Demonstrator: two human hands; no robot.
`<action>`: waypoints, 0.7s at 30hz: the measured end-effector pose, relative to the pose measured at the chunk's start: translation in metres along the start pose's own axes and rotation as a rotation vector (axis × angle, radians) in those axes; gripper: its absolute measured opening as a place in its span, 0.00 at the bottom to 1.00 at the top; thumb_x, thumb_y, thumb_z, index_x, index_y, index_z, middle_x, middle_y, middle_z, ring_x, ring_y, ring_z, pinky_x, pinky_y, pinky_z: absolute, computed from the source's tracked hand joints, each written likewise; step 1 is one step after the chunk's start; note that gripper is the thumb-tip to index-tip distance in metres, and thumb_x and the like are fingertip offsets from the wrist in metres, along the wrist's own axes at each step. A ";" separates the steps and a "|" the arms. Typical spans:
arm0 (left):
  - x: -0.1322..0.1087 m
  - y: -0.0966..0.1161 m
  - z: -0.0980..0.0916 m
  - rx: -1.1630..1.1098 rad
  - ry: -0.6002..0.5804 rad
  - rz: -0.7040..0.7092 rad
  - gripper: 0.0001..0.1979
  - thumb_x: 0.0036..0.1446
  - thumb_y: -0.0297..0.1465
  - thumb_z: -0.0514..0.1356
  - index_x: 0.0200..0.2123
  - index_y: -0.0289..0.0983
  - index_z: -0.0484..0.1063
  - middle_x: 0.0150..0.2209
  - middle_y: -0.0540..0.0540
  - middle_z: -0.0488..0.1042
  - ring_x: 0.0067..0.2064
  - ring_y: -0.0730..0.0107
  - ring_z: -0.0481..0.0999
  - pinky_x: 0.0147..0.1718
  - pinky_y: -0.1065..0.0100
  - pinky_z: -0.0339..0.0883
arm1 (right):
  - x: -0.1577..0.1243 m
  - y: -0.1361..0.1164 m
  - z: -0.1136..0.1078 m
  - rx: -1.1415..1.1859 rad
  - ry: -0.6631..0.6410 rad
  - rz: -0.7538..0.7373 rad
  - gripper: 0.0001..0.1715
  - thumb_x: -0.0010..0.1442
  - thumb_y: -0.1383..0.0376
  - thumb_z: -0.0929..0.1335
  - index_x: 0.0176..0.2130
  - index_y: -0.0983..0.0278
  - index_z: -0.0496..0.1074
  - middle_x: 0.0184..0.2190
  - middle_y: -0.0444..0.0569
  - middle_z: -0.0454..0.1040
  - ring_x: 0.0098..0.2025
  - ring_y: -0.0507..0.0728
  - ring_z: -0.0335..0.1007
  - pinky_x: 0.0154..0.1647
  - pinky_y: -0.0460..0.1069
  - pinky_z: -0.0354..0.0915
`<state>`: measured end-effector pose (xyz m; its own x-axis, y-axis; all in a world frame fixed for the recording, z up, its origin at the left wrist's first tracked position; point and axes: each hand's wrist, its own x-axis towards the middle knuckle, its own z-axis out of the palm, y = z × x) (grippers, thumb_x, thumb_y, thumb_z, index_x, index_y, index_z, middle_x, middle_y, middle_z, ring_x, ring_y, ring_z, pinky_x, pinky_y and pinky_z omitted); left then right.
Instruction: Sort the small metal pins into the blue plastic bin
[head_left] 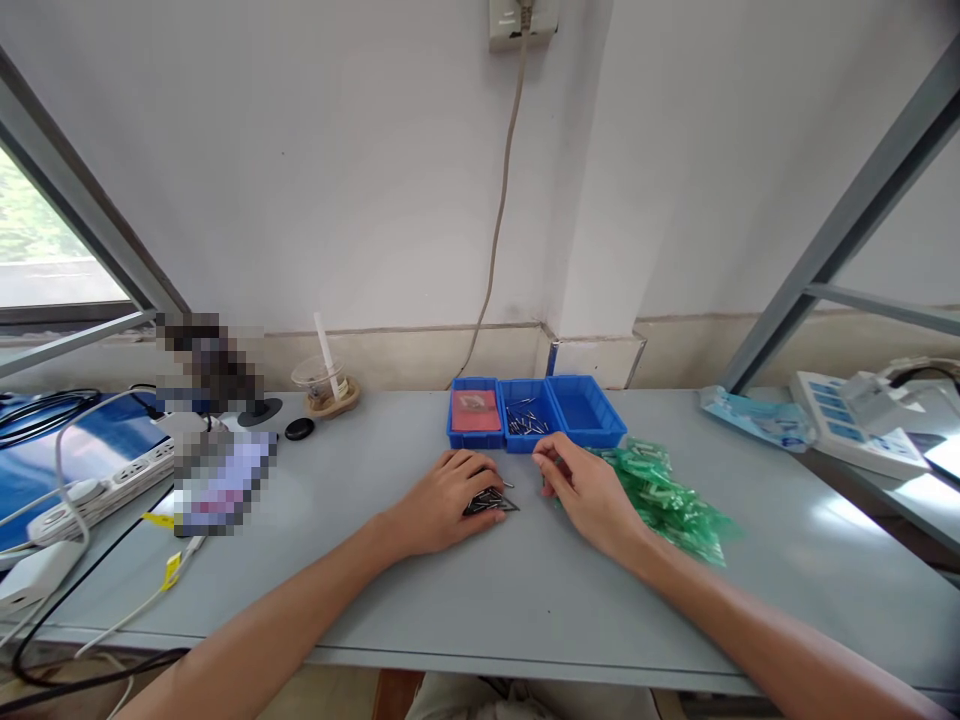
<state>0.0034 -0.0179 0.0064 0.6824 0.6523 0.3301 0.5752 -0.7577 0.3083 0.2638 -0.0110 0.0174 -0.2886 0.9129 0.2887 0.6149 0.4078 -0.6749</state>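
My left hand [448, 498] rests on the grey table [480, 610], fingers curled over a small heap of dark metal pins [491, 503]. My right hand [581, 490] lies just to the right of it, fingertips pinched together near the pins; what it pinches is too small to make out. A pile of green plastic pieces [667, 497] lies against the right hand's far side. Behind both hands stand three joined blue bins [535, 411]: the left one holds a red pad [475, 410], the middle one several metal pins [525, 419], the right one looks empty.
A white power strip [105, 485] with cables and a blurred object [221, 480] lie at the left. A clear cup with a straw [324, 383] and a black disc [299, 429] stand near the wall. A plastic packet [754, 417] and white devices [855, 415] sit at the right.
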 end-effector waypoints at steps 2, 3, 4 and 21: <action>0.000 0.000 0.000 0.008 0.007 -0.005 0.13 0.71 0.41 0.62 0.53 0.42 0.73 0.54 0.43 0.75 0.56 0.56 0.72 0.59 0.56 0.64 | 0.000 -0.001 0.000 0.054 0.004 0.016 0.12 0.76 0.55 0.60 0.43 0.55 0.67 0.27 0.41 0.74 0.31 0.59 0.75 0.39 0.53 0.66; 0.000 0.000 0.001 0.014 0.011 -0.005 0.13 0.71 0.41 0.61 0.53 0.42 0.73 0.54 0.43 0.75 0.56 0.56 0.72 0.58 0.56 0.64 | 0.000 -0.001 0.000 0.080 0.004 0.018 0.13 0.76 0.54 0.59 0.44 0.55 0.68 0.27 0.41 0.73 0.31 0.58 0.74 0.38 0.53 0.66; 0.001 0.000 0.001 0.020 0.014 -0.005 0.12 0.71 0.41 0.61 0.52 0.42 0.73 0.53 0.43 0.76 0.55 0.56 0.72 0.57 0.56 0.64 | 0.001 -0.001 0.000 0.103 0.005 0.017 0.14 0.76 0.53 0.59 0.45 0.55 0.69 0.28 0.41 0.73 0.30 0.58 0.73 0.37 0.52 0.66; 0.000 -0.011 0.001 0.009 0.045 -0.029 0.03 0.70 0.32 0.61 0.45 0.40 0.73 0.47 0.46 0.76 0.51 0.58 0.72 0.53 0.58 0.64 | 0.007 0.009 0.003 0.401 -0.050 0.138 0.17 0.71 0.49 0.66 0.46 0.59 0.69 0.32 0.42 0.71 0.28 0.54 0.68 0.28 0.48 0.63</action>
<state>-0.0027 -0.0092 0.0022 0.6447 0.6740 0.3607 0.5984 -0.7385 0.3106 0.2649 -0.0007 0.0117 -0.2652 0.9524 0.1506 0.3190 0.2340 -0.9184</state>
